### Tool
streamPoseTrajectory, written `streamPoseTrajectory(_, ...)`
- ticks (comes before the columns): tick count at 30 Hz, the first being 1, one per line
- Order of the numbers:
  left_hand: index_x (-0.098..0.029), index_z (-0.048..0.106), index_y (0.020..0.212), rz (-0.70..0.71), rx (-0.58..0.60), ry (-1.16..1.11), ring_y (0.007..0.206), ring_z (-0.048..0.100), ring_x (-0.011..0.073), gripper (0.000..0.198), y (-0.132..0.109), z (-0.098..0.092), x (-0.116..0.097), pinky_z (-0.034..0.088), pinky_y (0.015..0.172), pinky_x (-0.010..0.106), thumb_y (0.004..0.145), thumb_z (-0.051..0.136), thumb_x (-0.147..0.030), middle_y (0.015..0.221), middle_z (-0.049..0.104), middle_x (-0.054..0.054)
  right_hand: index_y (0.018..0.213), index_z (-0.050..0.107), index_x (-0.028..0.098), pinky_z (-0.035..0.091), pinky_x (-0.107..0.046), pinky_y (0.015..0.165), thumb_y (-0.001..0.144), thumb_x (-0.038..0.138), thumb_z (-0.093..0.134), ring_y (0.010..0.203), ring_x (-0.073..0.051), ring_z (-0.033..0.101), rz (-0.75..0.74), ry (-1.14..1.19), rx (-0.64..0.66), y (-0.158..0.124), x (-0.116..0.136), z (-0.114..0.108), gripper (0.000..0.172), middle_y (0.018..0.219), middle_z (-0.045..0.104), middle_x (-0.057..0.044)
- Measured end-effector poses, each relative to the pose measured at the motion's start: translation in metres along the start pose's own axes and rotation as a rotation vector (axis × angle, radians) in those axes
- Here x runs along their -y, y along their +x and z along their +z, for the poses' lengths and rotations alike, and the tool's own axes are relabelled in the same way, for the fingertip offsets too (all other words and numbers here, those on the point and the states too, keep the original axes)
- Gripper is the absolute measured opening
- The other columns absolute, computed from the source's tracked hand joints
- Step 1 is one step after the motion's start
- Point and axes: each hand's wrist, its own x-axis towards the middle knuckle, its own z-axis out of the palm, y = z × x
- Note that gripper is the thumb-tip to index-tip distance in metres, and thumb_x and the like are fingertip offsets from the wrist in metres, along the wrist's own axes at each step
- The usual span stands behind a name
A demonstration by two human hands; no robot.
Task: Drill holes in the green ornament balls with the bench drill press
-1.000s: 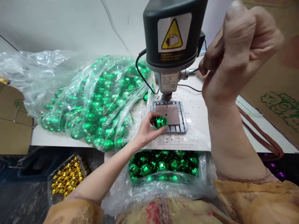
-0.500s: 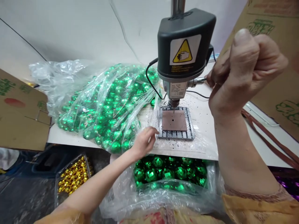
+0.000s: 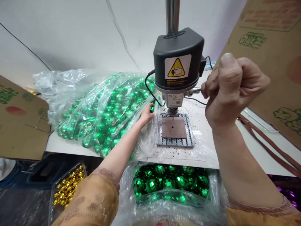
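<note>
A small bench drill press (image 3: 177, 67) stands on the white table (image 3: 235, 150), its bit just above a brown pad (image 3: 174, 127) on the slotted base. My right hand (image 3: 231, 89) is a fist wrapped round the drill's feed lever (image 3: 197, 90) at the right of the head. My left hand (image 3: 146, 114) reaches into the mouth of a clear plastic bag (image 3: 101, 106) full of green faceted balls, fingers closing on one green ball (image 3: 151, 108) at the bag's opening, left of the base.
A bag-lined tray of green faceted balls (image 3: 169, 182) sits below the table's front edge. A tray of gold beads (image 3: 67, 185) lies on the floor at the left. Cardboard sheets (image 3: 277, 72) lean at the right and left. Brown straps (image 3: 268, 142) cross the table.
My left hand held a green ball at the pad, drew back without it near the table's edge, then reached forward into the big bag. My right hand kept its grip on the lever.
</note>
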Motion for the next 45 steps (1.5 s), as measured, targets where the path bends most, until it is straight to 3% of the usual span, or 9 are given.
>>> streamPoseTrajectory(6, -0.022, 0.058, 0.126, -0.122, -0.058, -0.451, 0.079, 0.061, 0.0151, 0.037, -0.036, -0.021, -0.024, 0.054, 0.065, 0.028, 0.094, 0.051, -0.04, 0.099, 0.065, 0.005, 0.052, 0.032, 0.017, 0.021, -0.023, 0.046, 0.09, 0.013, 0.054, 0.041, -0.001, 0.033, 0.042, -0.021, 0.002, -0.002, 0.004, 0.0, 0.044, 0.044, 0.031, 0.007)
streamPoseTrajectory(9, -0.024, 0.058, 0.127, -0.075, -0.082, -0.531, 0.087, 0.063, 0.0166, 0.043, -0.056, -0.027, -0.042, 0.056, 0.072, 0.03, 0.09, 0.059, -0.046, 0.108, 0.066, 0.006, 0.052, 0.033, 0.018, 0.022, -0.024, 0.045, 0.09, 0.017, 0.056, 0.04, -0.002, 0.033, 0.054, -0.023, -0.009, -0.003, 0.003, 0.0, 0.045, 0.044, 0.032, 0.007)
streamPoseTrajectory(12, -0.023, 0.056, 0.126, 0.009, -0.144, -0.384, 0.095, 0.064, 0.0195, 0.052, -0.074, -0.031, -0.054, 0.054, 0.084, 0.035, 0.081, 0.073, -0.042, 0.11, 0.066, 0.007, 0.051, 0.035, 0.019, 0.022, -0.028, 0.043, 0.089, 0.026, 0.062, 0.038, -0.005, 0.032, 0.032, -0.032, 0.002, -0.003, 0.002, -0.002, 0.047, 0.043, 0.032, 0.007)
streamPoseTrajectory(15, -0.023, 0.059, 0.118, 0.202, -0.176, -0.088, 0.106, 0.061, 0.0252, 0.048, -0.089, -0.032, -0.062, 0.049, 0.096, 0.042, 0.077, 0.079, -0.039, 0.111, 0.064, 0.008, 0.051, 0.036, 0.02, 0.023, -0.029, 0.043, 0.09, 0.025, 0.062, 0.039, -0.006, 0.035, 0.043, -0.054, 0.02, -0.004, 0.003, -0.004, 0.047, 0.044, 0.034, 0.006)
streamPoseTrajectory(19, -0.025, 0.055, 0.127, 0.41, 0.084, 0.026, 0.115, 0.058, 0.0256, 0.042, -0.099, -0.02, -0.064, 0.048, 0.099, 0.042, 0.088, 0.067, -0.033, 0.121, 0.058, 0.011, 0.052, 0.035, 0.018, 0.022, -0.025, 0.043, 0.092, 0.025, 0.059, 0.039, -0.003, 0.035, 0.014, -0.036, 0.038, -0.005, 0.003, -0.005, 0.047, 0.045, 0.033, 0.007)
streamPoseTrajectory(22, -0.024, 0.047, 0.136, 0.34, 0.159, -0.055, 0.113, 0.06, 0.0249, 0.051, -0.099, -0.008, -0.058, 0.049, 0.097, 0.04, 0.089, 0.066, -0.033, 0.124, 0.059, 0.012, 0.054, 0.033, 0.018, 0.024, -0.024, 0.044, 0.094, 0.027, 0.057, 0.04, -0.003, 0.035, 0.02, -0.086, 0.053, -0.006, 0.003, -0.006, 0.047, 0.046, 0.034, 0.007)
streamPoseTrajectory(27, -0.02, 0.05, 0.132, 0.169, 0.178, -0.18, 0.103, 0.063, 0.024, 0.054, -0.091, 0.004, -0.046, 0.05, 0.091, 0.04, 0.085, 0.071, -0.038, 0.117, 0.064, 0.01, 0.055, 0.035, 0.018, 0.028, -0.024, 0.046, 0.096, 0.026, 0.054, 0.043, -0.003, 0.036, 0.03, -0.141, 0.084, -0.007, 0.005, -0.008, 0.046, 0.048, 0.034, 0.006)
streamPoseTrajectory(35, -0.023, 0.057, 0.127, 0.166, 0.157, -0.293, 0.106, 0.062, 0.0247, 0.051, -0.084, 0.013, -0.055, 0.049, 0.093, 0.041, 0.081, 0.075, -0.036, 0.118, 0.064, 0.009, 0.052, 0.039, 0.018, 0.024, -0.027, 0.045, 0.092, 0.02, 0.057, 0.041, -0.005, 0.037, 0.029, -0.055, 0.061, -0.005, 0.008, -0.006, 0.044, 0.045, 0.039, 0.007)
streamPoseTrajectory(45, -0.02, 0.054, 0.125, 0.083, 0.078, -0.338, 0.113, 0.06, 0.0271, 0.056, -0.092, 0.032, -0.063, 0.048, 0.101, 0.045, 0.075, 0.078, -0.029, 0.121, 0.063, 0.01, 0.054, 0.035, 0.019, 0.028, -0.025, 0.046, 0.096, 0.032, 0.053, 0.043, -0.004, 0.034, 0.053, -0.189, 0.084, -0.007, 0.007, -0.008, 0.047, 0.047, 0.035, 0.006)
